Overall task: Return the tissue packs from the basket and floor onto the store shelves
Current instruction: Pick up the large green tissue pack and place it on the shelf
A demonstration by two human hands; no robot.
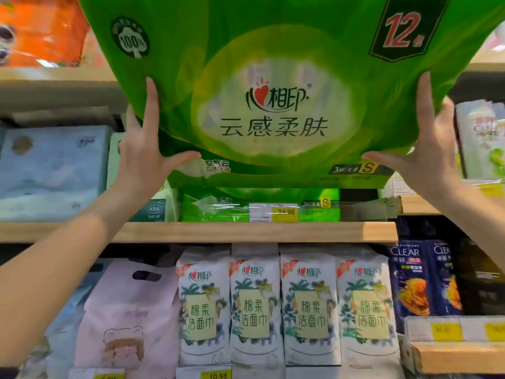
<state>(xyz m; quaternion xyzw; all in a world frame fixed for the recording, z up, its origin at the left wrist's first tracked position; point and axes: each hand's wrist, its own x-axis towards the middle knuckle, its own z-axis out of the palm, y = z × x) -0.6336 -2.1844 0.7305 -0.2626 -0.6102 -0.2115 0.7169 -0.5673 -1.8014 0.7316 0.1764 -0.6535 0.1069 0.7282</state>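
Note:
A large green tissue pack point(273, 86) fills the upper middle of the head view, raised in front of the wooden shelf point(246, 231). My left hand point(144, 149) presses its lower left side, fingers spread and thumb under the bottom edge. On the lower right side, my right hand point(420, 154) grips it the same way. Below the held pack, another green tissue pack point(218, 207) of the same kind lies on the shelf behind a yellow price tag point(285, 212).
Pale blue tissue packs point(52, 173) stand left on the same shelf, a white pack point(481, 140) at right. Below are white face-towel packs point(284, 307), a pink bag point(131, 310) and dark shampoo bottles point(423, 277). An orange pack point(41, 28) sits on the top shelf.

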